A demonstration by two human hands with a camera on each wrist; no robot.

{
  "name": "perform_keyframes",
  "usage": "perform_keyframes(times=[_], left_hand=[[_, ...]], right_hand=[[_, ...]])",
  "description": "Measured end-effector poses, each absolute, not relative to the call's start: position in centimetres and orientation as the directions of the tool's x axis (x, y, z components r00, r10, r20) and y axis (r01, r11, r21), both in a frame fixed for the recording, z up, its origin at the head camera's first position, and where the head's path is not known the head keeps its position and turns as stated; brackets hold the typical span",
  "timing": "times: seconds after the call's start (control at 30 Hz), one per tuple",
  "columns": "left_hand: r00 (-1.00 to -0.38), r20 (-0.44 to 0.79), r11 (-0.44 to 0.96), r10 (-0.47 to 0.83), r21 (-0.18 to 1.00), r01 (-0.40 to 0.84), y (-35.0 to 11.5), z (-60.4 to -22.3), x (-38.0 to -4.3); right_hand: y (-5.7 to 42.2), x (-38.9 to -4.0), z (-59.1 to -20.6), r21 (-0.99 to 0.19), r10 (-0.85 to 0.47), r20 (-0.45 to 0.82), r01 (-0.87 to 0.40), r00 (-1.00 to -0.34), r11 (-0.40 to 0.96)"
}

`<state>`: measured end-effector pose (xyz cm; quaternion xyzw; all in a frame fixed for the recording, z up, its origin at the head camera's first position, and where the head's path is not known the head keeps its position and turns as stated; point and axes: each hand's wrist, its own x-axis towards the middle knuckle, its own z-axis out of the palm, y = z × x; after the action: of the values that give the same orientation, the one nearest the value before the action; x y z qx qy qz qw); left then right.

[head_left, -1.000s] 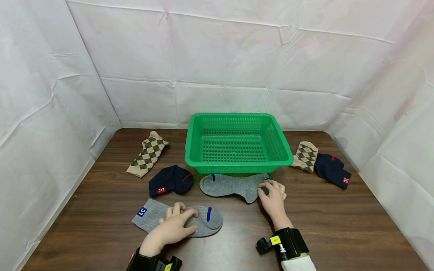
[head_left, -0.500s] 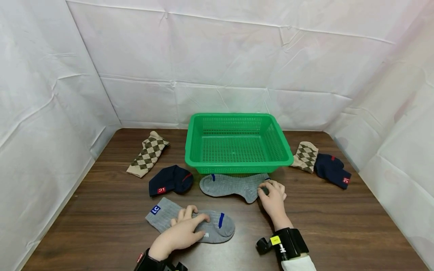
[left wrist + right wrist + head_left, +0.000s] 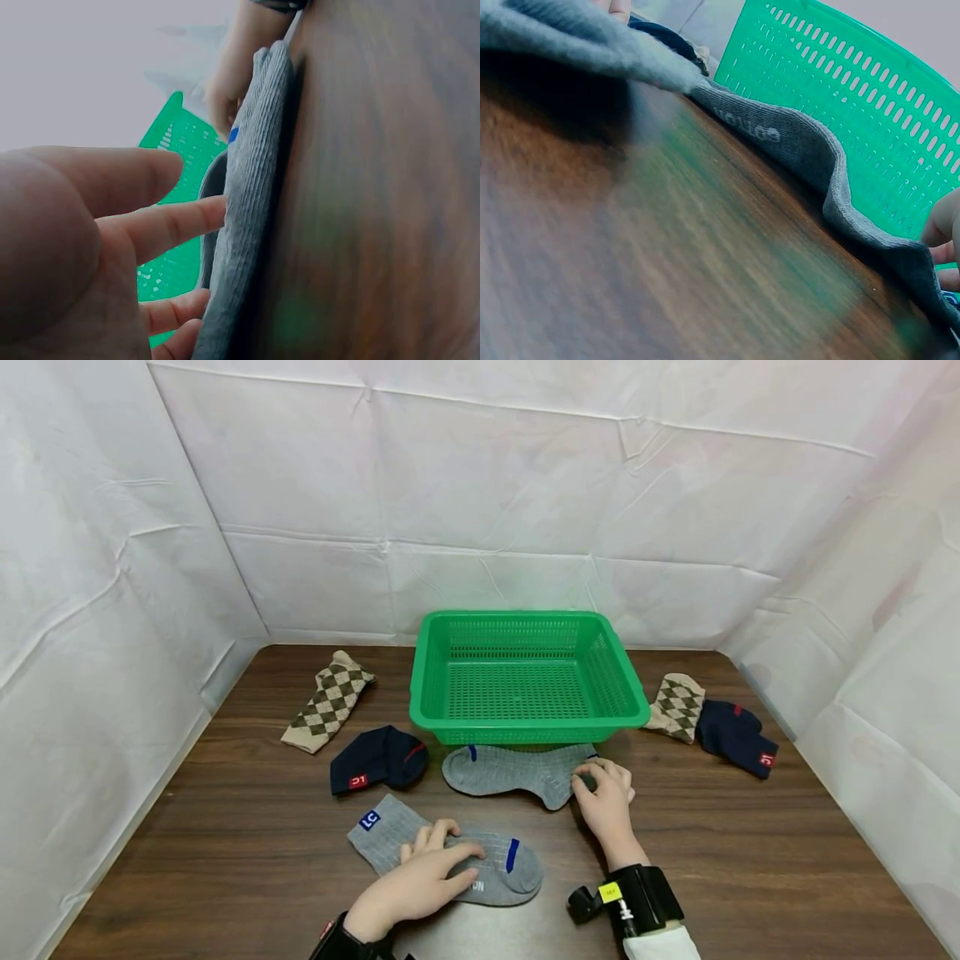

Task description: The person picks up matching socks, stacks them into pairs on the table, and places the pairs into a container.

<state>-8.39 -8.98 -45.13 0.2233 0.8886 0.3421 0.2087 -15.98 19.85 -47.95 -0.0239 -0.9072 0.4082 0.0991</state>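
In the head view, my left hand point(image 3: 423, 881) rests on the nearer grey sock point(image 3: 495, 860) with its fingers spread. The left wrist view has the fingertips against the ribbed sock point(image 3: 255, 172) and the thumb apart from it. A second grey sock point(image 3: 510, 771) lies flat along the front of the green basket point(image 3: 525, 732). My right hand point(image 3: 606, 810) pinches this sock at its cuff end, thumb and index finger bent; part of the cuff is hidden behind the fingers. "COTTON" lettering shows on this sock point(image 3: 802, 142) in the right wrist view.
Left of the basket lie a beige argyle sock point(image 3: 330, 702) and a navy sock point(image 3: 378, 760). To its right are another argyle sock point(image 3: 677, 706) and another navy sock point(image 3: 735, 739), touching each other. White sheeting point(image 3: 480, 485) surrounds the brown wooden table point(image 3: 750, 860).
My left hand has slid the nearer grey sock to the right and slightly toward me, turning it a little. The right hand and the other grey sock have stayed in place.
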Motion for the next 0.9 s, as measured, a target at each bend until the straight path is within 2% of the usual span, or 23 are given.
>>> perform_keyframes(times=[0.07, 0.17, 0.27, 0.33, 0.4, 0.5, 0.6, 0.7, 0.9], left_hand=[[-0.813, -0.216, 0.658, 0.541, 0.711, 0.249, -8.8, -45.1, -8.3], [-0.815, -0.214, 0.646, 0.539, 0.725, 0.237, -8.6, -45.1, -8.3], [-0.825, -0.197, 0.626, 0.529, 0.747, 0.223, -8.5, -45.3, -8.3], [-0.853, -0.155, 0.602, 0.498, 0.770, 0.211, -8.6, -45.4, -8.5], [-0.899, -0.086, 0.552, 0.429, 0.813, 0.185, -8.9, -45.6, -8.8], [-0.968, 0.019, 0.473, 0.250, 0.870, 0.139, -9.9, -45.5, -9.4], [-0.994, 0.080, 0.446, 0.069, 0.889, 0.102, -11.2, -45.5, -10.2], [-0.992, 0.114, 0.498, -0.052, 0.864, 0.073, -12.6, -45.7, -10.9], [-0.970, 0.159, 0.630, -0.185, 0.777, 0.007, -14.8, -45.7, -11.5]], right_hand=[[19.9, -15.9, -48.0, -0.749, 0.128, 0.182, -0.054, -0.975, 0.660], [19.8, -15.8, -48.0, -0.759, 0.136, 0.284, -0.136, -0.949, 0.637], [19.5, -15.8, -48.2, -0.737, 0.129, 0.449, -0.284, -0.884, 0.613], [19.2, -15.8, -48.3, -0.691, 0.105, 0.553, -0.384, -0.827, 0.612], [18.9, -15.8, -48.4, -0.629, 0.065, 0.637, -0.469, -0.768, 0.620], [18.5, -15.8, -48.6, -0.545, 0.001, 0.717, -0.559, -0.697, 0.625], [18.4, -15.6, -48.6, -0.506, -0.065, 0.745, -0.626, -0.664, 0.594], [18.2, -15.3, -48.5, -0.505, -0.160, 0.722, -0.671, -0.673, 0.542], [17.8, -14.5, -47.9, -0.499, -0.430, 0.548, -0.693, -0.717, 0.520]])
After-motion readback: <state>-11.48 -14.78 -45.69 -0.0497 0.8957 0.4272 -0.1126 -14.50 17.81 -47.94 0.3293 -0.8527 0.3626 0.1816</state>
